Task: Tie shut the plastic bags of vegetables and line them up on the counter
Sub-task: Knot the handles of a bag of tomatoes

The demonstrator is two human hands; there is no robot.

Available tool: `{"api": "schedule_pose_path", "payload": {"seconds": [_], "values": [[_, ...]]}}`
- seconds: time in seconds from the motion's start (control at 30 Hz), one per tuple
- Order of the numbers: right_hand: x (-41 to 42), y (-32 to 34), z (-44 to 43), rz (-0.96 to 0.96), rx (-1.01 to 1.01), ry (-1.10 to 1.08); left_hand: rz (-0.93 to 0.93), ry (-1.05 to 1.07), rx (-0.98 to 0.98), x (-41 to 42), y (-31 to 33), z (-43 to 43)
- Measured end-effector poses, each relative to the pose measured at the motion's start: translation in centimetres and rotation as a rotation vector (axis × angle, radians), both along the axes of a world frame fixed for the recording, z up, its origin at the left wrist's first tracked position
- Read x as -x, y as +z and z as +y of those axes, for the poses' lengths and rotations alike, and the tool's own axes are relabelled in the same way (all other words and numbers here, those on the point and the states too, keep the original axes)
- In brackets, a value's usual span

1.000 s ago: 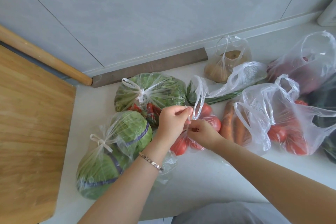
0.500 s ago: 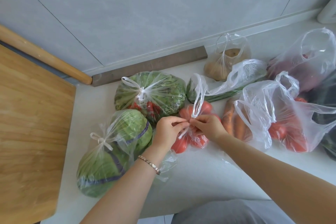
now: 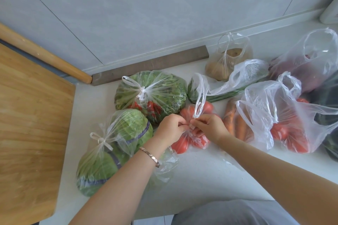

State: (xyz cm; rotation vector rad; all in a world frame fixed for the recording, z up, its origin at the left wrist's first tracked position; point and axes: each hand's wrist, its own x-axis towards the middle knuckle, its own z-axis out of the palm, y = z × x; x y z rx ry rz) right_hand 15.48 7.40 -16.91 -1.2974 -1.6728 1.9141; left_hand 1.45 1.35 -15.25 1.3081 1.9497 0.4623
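A clear bag of red tomatoes lies on the white counter in the middle. My left hand and my right hand meet over its top, each pinching a bag handle; one handle loop stands up above them. Left of it lie two knotted bags: cabbage in front and leafy greens with red peppers behind. Open bags sit to the right: carrots, red peppers, cucumber, potatoes and a purple vegetable bag.
A wooden cutting board covers the counter's left side, with a wooden rolling pin behind it. A dark strip runs along the foot of the grey wall. A dark bag sits at the far right edge.
Both hands came down from holding the handles raised and drew together at the top of the tomato bag, pulling the handles tight over the tomatoes.
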Motion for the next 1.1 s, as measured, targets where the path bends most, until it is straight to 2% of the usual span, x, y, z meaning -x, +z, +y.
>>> {"api": "schedule_pose_path", "payload": {"seconds": [0.17, 0.3, 0.43, 0.5, 0.67, 0.8, 0.93, 1.1], "values": [[0.5, -0.3, -0.4, -0.011, -0.013, -0.115, -0.042, -0.046, 0.009, -0.3, -0.2, 0.1], [0.9, -0.3, -0.2, -0.073, -0.022, -0.174, -0.048, 0.071, -0.05, -0.4, -0.6, -0.2], [0.7, -0.2, -0.3, -0.115, -0.099, -0.105, -0.11, 0.19, -0.003, -0.7, -0.8, -0.3], [0.4, -0.1, -0.6, -0.125, -0.218, -0.03, -0.14, 0.226, 0.042, -0.8, -0.7, -0.2], [-0.2, 0.8, -0.7, -0.168, -0.756, 0.255, -0.21, 0.25, 0.057, -0.7, -0.1, 0.0], [0.3, 1.5, -0.3, -0.243, -0.947, 0.437, -0.189, 0.249, 0.028, -0.7, 0.1, -0.1], [1.0, 1.3, 0.4, -0.413, -0.849, 0.526, -0.146, 0.238, -0.01, -0.9, 0.0, -0.5], [0.6, 0.8, 0.1, -0.348, -0.631, 0.321, -0.078, 0.213, -0.096, -1.2, -0.1, -1.1]]}}
